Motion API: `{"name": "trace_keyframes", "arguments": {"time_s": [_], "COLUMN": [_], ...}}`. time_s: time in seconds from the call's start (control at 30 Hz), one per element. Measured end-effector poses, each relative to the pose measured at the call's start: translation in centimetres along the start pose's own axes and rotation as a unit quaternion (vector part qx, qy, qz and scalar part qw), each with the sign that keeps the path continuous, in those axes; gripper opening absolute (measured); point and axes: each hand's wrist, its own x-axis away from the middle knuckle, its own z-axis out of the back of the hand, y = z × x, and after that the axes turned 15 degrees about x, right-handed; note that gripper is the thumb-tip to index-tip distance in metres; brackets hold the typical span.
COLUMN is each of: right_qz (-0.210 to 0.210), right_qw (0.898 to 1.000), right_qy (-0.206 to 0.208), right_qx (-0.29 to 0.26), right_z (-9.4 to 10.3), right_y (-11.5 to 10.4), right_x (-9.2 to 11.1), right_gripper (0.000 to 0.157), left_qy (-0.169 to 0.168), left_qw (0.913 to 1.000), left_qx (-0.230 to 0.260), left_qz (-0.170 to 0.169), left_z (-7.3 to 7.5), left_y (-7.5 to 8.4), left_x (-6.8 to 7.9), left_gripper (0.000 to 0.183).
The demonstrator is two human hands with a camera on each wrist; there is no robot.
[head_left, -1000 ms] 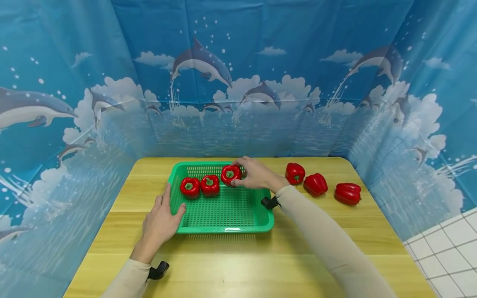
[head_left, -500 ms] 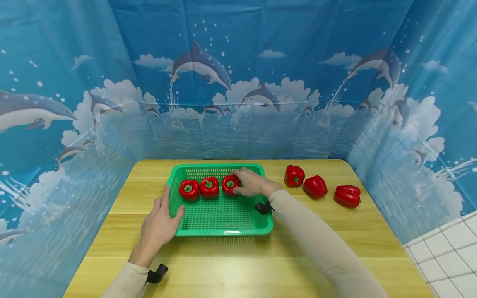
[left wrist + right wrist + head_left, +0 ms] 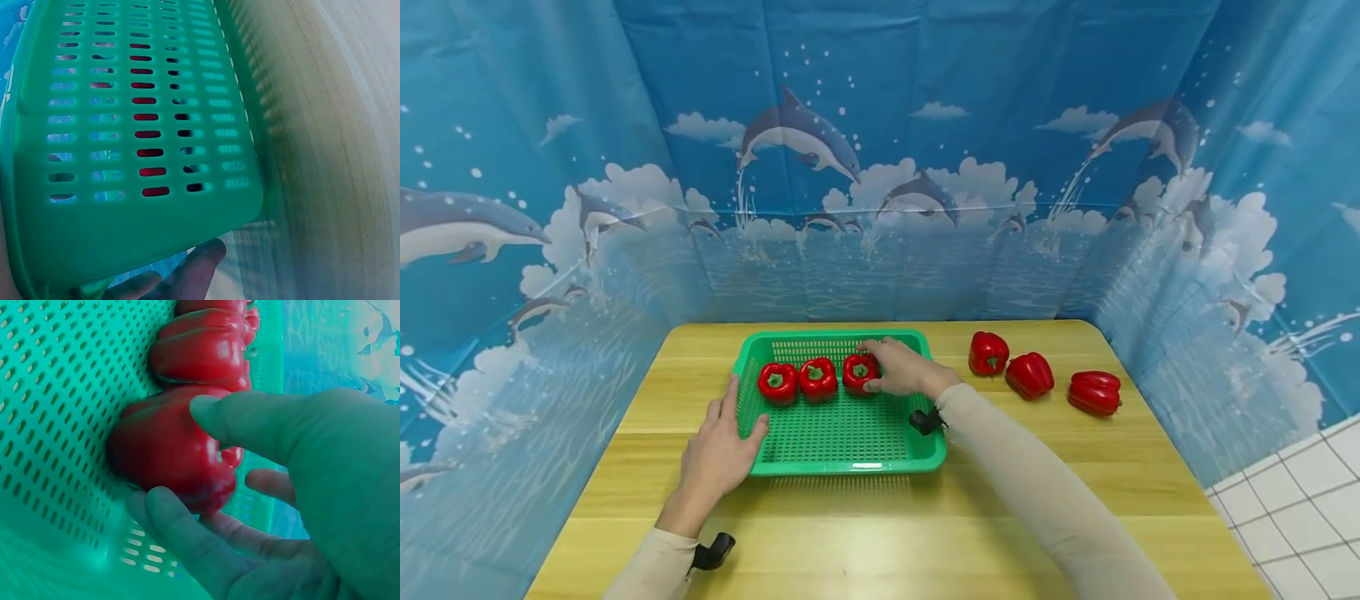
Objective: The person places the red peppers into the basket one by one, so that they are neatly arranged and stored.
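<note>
In the head view, a green plastic basket (image 3: 850,467) holds a row of red bell peppers, with two on the left, one pepper (image 3: 777,385) and another pepper (image 3: 817,381). My right hand (image 3: 904,368) reaches inside and holds a third red bell pepper (image 3: 165,447). In the right wrist view the thumb lies over this pepper, and fingers are against its other side. My left hand (image 3: 718,450) grips the basket's left end, thumb over the rim and fingers outside. The left wrist view shows the slotted basket wall (image 3: 94,231) above the left fingertips (image 3: 211,253).
Three more red bell peppers lie on the wooden table (image 3: 850,542) right of the basket: one pepper (image 3: 988,353), a second pepper (image 3: 1030,375), and a third pepper (image 3: 1094,392). A blue dolphin-print curtain (image 3: 880,250) encloses the back and sides.
My right hand has brought the third pepper slightly nearer and down into the basket, level with the other two. My left hand stays at the basket's left end.
</note>
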Motion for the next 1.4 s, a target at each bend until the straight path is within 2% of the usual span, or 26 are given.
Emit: {"name": "trace_keyframes", "arguments": {"time_s": [0.13, 0.43, 0.63, 0.77, 1.0, 1.1, 1.23, 1.4], "right_qz": [-0.011, -0.005, -0.003, -0.009, -0.004, -0.002, -0.001, -0.013], "right_qw": [1.0, 1.0, 1.0, 1.0, 0.997, 0.995, 0.993, 0.985], "right_qy": [0.001, 0.003, 0.005, 0.015, 0.03, 0.052, 0.105, 0.17], "right_qx": [-0.004, -0.005, -0.011, -0.011, -0.068, -0.081, -0.057, -0.031], "right_z": [0.3, 0.1, -0.3, 0.4, 2.3, 2.7, 3.2, 3.0], "right_y": [0.0, 0.0, -0.2, 0.2, 1.6, 2.4, 3.8, 5.8], "right_x": [0.4, 0.9, 1.0, 1.8, 3.6, 4.4, 5.5, 6.6], "right_gripper": [0.083, 0.074, 0.079, 0.082, 0.077, 0.073, 0.067, 0.059], "left_qy": [-0.003, -0.002, -0.007, -0.006, -0.002, -0.003, 0.001, 0.002], "left_qw": [1.0, 1.0, 1.0, 1.0, 1.0, 1.0, 1.0, 1.0], "left_qx": [0.002, 0.001, 0.0, 0.001, 0.001, 0.001, 0.001, 0.004], "left_qz": [0.003, -0.003, 0.003, 0.0, -0.005, -0.001, -0.005, -0.007], "left_z": [0.0, 0.0, -0.1, -0.2, 0.0, 0.0, 0.1, 0.0], "left_y": [0.0, 0.1, 0.0, 0.0, 0.1, 0.0, 0.0, 0.0], "left_x": [0.2, 0.3, 0.4, 0.3, 0.1, 0.1, 0.0, -0.1], "left_gripper": [0.096, 0.096, 0.096, 0.096, 0.096, 0.096, 0.095, 0.096]}}
